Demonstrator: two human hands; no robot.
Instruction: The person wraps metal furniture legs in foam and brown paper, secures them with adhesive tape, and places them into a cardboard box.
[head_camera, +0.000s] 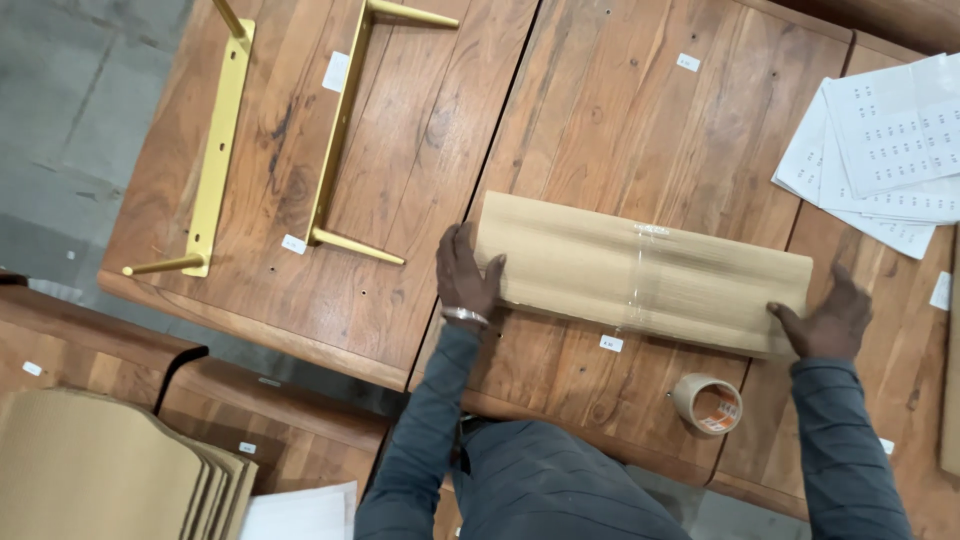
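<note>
A long cardboard-wrapped bundle lies on the wooden tabletop, 1 clear tape band already around its middle. The left hand and right hand press flat on its ends; both ends look untaped, the tape roll nearby.

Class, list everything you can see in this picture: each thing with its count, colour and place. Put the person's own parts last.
Parcel: 1, brown corrugated card wrapped with clear tape, lying across the middle panel.
Tape roll: 1, tan with a red-printed core, below the parcel.
Panels: several, reddish-brown wood with small white stickers, filling the view.
Brackets: 2, gold metal, upper left panel.
Sheets: a few, white and printed, upper right.
Card stack: 1, tan, lower left corner.
Floor: grey, at left.
Left hand: 1, on the parcel's left end.
Right hand: 1, on the parcel's right end.
</note>
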